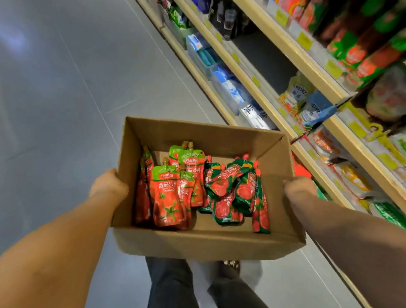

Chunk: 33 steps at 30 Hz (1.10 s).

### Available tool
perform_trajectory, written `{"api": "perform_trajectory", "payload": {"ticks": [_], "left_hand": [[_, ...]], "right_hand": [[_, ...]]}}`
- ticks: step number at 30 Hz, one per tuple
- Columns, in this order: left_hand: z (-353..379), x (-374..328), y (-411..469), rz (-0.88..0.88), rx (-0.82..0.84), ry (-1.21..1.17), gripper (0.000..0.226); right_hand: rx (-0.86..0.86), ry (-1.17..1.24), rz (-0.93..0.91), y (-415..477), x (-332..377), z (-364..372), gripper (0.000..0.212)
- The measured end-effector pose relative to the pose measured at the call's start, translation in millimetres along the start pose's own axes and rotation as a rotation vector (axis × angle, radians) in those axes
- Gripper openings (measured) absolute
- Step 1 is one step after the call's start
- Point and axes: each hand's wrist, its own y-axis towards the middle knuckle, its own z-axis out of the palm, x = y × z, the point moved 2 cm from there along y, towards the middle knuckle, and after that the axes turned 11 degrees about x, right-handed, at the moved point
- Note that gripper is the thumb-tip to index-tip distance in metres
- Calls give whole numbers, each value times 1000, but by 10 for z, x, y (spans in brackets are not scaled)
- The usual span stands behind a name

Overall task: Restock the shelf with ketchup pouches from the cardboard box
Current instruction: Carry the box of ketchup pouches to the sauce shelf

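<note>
I hold an open cardboard box (210, 242) in front of me, above the floor. My left hand (108, 184) grips its left wall and my right hand (299, 188) grips its right wall. Inside lie several ketchup pouches: a red group with light green tops (168, 199) on the left, and a red group with dark green tops (235, 190) on the right. The shelf (295, 51) runs along the right side, stocked with sauce pouches and bottles.
Grey tiled floor (37, 105) fills the left. Heinz pouches (298, 94) and red-and-green bottles (368, 53) sit on the shelf tiers. A dark gap (262, 53) shows on a middle shelf. My legs in dark trousers (173, 290) are below the box.
</note>
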Motion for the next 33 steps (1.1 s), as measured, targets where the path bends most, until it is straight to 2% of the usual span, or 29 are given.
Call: {"api": "perform_trajectory", "payload": {"ticks": [4, 10, 14, 16, 19, 23, 29, 33], "left_hand": [[-535, -212, 659, 49, 12, 19, 18], [-1353, -557, 1596, 177, 32, 123, 10], [-1793, -841, 2174, 209, 42, 197, 9], [-2016, -999, 2477, 204, 48, 226, 14], [-2259, -1211, 2889, 204, 62, 253, 19], [-2565, -1471, 3395, 193, 62, 225, 15], [-3088, -1830, 4009, 207, 72, 186, 14], [-3504, -2019, 4535, 248, 86, 181, 14]], "right_hand": [[-15, 146, 79, 147, 583, 223, 30], [-45, 213, 198, 274, 1263, 618, 27], [-15, 195, 276, 430, 1730, 801, 34], [27, 188, 267, 526, 2051, 851, 34], [-10, 232, 237, 755, 2457, 891, 32], [-15, 237, 252, 1032, 3038, 930, 26], [-88, 258, 220, 1236, 3878, 908, 31], [-163, 292, 234, 1354, 4416, 1042, 27]]}}
